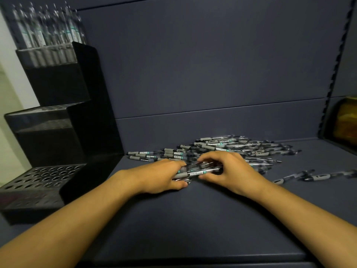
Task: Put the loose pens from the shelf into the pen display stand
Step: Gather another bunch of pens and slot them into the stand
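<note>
A heap of loose pens (231, 149) with grey grips and clear barrels lies on the dark shelf (193, 219), right of centre. At its near edge both hands meet on a bundle of pens (197, 171). My left hand (162, 176) grips the bundle's left end and my right hand (229, 171) curls over its right end. The black tiered pen display stand (63, 132) stands at the left. Its top tier holds several upright pens (48, 35); the lowest tier (44, 176) shows rows of open holes.
Two stray pens (313, 176) lie apart at the right of the shelf. The dark back panel (212, 74) rises behind the heap. A slotted upright (336, 70) and a yellowish object (345, 122) bound the right side.
</note>
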`<state>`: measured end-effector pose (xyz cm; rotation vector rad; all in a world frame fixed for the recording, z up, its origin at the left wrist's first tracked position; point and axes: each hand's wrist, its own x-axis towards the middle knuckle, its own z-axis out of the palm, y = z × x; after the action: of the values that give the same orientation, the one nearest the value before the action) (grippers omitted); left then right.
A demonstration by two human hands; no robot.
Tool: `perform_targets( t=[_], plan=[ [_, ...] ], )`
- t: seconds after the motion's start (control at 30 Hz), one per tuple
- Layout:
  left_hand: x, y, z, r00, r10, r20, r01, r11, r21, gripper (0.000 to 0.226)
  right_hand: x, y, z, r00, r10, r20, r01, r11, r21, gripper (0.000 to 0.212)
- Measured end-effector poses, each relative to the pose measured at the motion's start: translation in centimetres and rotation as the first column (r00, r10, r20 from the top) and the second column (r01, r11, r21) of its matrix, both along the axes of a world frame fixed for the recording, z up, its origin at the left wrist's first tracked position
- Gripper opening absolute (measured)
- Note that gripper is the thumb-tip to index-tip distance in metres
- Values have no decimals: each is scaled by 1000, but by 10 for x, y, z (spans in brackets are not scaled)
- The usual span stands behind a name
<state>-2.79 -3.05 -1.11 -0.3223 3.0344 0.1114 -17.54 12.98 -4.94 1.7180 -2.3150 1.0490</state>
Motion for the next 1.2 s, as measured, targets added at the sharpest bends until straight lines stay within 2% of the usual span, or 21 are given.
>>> perform_targets(
  t=[0.13,0.4,0.57,0.63,0.8,0.87,0.9,0.97,1.0,1.2],
  plan=[
    [3,-4,0,996,-29,-83,34,998,53,46,2,1,6,999,-37,-23,36,997,-64,42],
    [11,-12,-3,980,-27,-195,53,990,129,38,2,5,9,1000,2,-12,-5,965,-262,74],
    [13,-14,2,950,19,-313,70,960,270,18,5,6,14,980,24,197,47,935,-353,91],
    [12,-15,2,938,42,-344,64,955,290,16,7,6,14,959,37,282,69,932,-356,93],
    [9,-15,-2,916,64,-396,45,964,260,27,9,-4,7,835,114,539,60,953,-296,87],
    [6,-15,-1,895,72,-440,51,964,261,30,15,-7,8,762,184,620,-15,963,-268,84],
    [4,-14,0,889,66,-452,57,966,252,30,18,-9,9,730,218,648,-50,962,-268,75],
    [0,-12,0,895,28,-446,67,978,196,30,25,-13,14,700,284,655,-94,946,-310,44],
    [-2,-10,0,901,8,-433,74,983,170,29,28,-16,18,690,312,653,-102,935,-339,36],
    [-15,-1,-1,891,22,-453,93,969,231,20,37,-36,24,671,307,674,24,901,-434,23]
  ],
)
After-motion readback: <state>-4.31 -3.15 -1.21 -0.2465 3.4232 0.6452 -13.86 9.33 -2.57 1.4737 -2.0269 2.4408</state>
